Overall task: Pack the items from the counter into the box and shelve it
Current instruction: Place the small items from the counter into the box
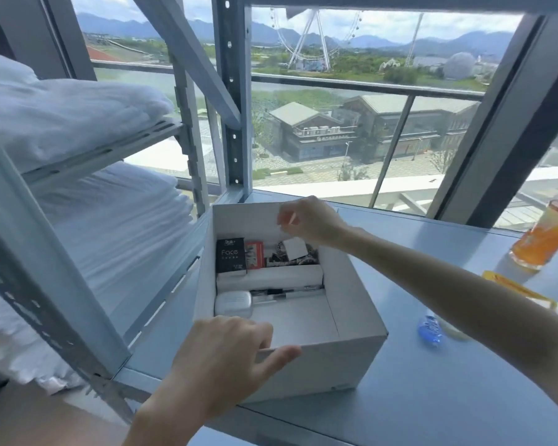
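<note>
On the counter (432, 397): one white box (319, 365), open, beside the rack (65, 284).
My left hand (219, 355): clamped on its near rim, thumb outside.
My right hand (306, 222): fingers curled at far rim; grip unclear.
Inside: one black pack (231, 255), one red pack (254, 254), one white case (233, 304).
Right of box: one glass (541, 239).

Matt white cardboard box (316, 365), smooth counter (432, 397), painted metal shelving (236, 91)

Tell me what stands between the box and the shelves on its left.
Folded white bedding fills both shelf levels in view, and the rack's grey slotted beam runs between the box and the lower stack. No free shelf space shows.
</note>
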The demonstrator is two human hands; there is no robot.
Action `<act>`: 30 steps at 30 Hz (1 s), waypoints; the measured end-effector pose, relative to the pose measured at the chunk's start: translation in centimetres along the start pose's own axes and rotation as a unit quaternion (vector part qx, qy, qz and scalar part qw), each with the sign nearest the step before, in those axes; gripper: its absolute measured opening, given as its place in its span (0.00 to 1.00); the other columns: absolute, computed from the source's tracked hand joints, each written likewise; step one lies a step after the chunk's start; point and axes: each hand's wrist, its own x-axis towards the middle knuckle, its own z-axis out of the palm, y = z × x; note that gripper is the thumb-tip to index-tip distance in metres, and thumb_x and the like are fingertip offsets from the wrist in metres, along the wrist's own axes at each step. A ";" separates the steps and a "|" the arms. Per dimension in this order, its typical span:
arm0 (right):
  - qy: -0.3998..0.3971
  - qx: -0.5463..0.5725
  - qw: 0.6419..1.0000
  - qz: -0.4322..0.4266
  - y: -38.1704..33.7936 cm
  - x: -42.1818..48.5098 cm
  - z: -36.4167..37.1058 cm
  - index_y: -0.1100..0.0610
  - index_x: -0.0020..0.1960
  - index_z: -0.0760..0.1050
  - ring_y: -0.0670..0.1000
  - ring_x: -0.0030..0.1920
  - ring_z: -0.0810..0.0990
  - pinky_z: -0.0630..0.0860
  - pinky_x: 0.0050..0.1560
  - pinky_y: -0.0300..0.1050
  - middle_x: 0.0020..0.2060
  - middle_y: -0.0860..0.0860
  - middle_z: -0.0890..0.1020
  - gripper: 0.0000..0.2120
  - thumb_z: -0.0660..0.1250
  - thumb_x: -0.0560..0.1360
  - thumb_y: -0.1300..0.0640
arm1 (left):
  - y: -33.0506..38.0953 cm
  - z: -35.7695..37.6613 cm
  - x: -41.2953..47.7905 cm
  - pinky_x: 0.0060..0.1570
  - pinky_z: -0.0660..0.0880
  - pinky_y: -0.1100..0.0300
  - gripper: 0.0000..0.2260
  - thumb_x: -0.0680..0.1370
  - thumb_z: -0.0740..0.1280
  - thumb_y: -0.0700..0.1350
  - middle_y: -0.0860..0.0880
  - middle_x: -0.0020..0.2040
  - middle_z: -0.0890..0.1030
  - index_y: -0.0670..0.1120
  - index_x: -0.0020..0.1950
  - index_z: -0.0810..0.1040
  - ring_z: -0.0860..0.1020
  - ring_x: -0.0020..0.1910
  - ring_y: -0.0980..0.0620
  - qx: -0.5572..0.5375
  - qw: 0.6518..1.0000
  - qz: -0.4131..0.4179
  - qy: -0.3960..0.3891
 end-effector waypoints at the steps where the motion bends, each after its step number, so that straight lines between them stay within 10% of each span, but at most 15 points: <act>1: 0.020 0.006 1.000 0.008 1.1 -1.5 -1.4 0.55 0.45 0.80 0.47 0.39 0.79 0.80 0.46 0.48 0.40 0.47 0.82 0.04 0.67 0.73 0.61 | 0.3 0.0 0.2 0.31 0.60 0.60 0.37 0.63 0.27 0.75 0.55 0.32 0.73 0.51 0.35 0.65 0.68 0.31 0.56 0.000 1.000 0.001 0.001; 8: 0.032 0.001 0.986 0.166 10.8 -14.0 -7.2 0.54 0.42 0.79 0.46 0.34 0.81 0.79 0.45 0.47 0.32 0.44 0.80 0.05 0.68 0.71 0.63 | 6.2 1.5 4.9 0.38 0.72 0.58 0.34 0.67 0.32 0.73 0.55 0.34 0.76 0.52 0.38 0.69 0.75 0.35 0.54 0.026 0.999 0.035 0.012; 20: -0.239 -0.045 0.958 0.151 16.7 -21.6 -2.8 0.50 0.64 0.73 0.50 0.62 0.70 0.62 0.56 0.35 0.62 0.50 0.73 0.24 0.72 0.69 0.54 | 10.3 1.9 7.1 0.30 0.65 0.61 0.21 0.75 0.51 0.67 0.55 0.31 0.76 0.53 0.34 0.69 0.74 0.31 0.54 0.046 0.999 0.009 -0.001; 30: -0.058 -0.012 0.998 0.028 12.8 -16.3 -5.8 0.57 0.59 0.77 0.55 0.52 0.78 0.77 0.53 0.47 0.53 0.56 0.77 0.20 0.73 0.67 0.63 | 4.6 -0.1 2.8 0.31 0.61 0.63 0.35 0.61 0.33 0.78 0.56 0.26 0.70 0.52 0.28 0.63 0.67 0.29 0.62 -0.005 0.998 -0.056 0.032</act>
